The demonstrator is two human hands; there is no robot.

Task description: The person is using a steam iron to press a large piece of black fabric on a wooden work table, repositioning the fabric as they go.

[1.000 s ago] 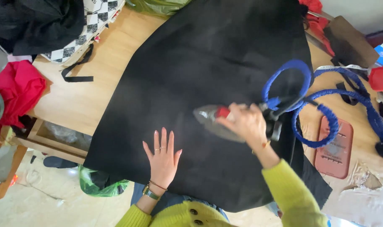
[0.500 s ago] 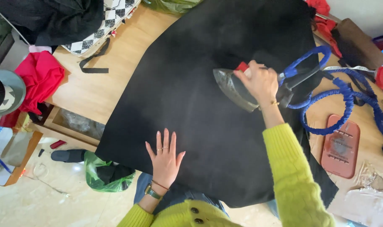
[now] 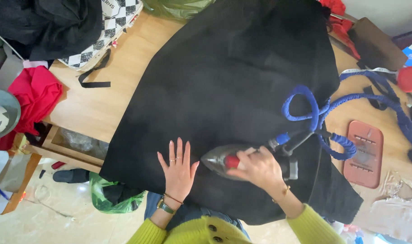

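A large black cloth (image 3: 233, 90) is spread over a wooden table (image 3: 102, 104). My right hand (image 3: 258, 169) grips the handle of a grey iron (image 3: 226, 159) that rests on the cloth near its front edge, its tip pointing left. A blue braided cord (image 3: 314, 110) loops away from the iron's back toward the right. My left hand (image 3: 178, 171) lies flat on the cloth with the fingers spread, just left of the iron's tip and not touching it.
A pink ridged iron rest (image 3: 364, 153) lies on the table at the right. A red cloth (image 3: 34, 97) and dark clothes (image 3: 47, 25) with a checkered fabric (image 3: 111, 22) are piled at the left. A green bag (image 3: 111, 196) sits on the floor below the table.
My right hand has drawn the iron back across the cloth toward me and to the left, close to my left hand. The left hand stays flat on the cloth.
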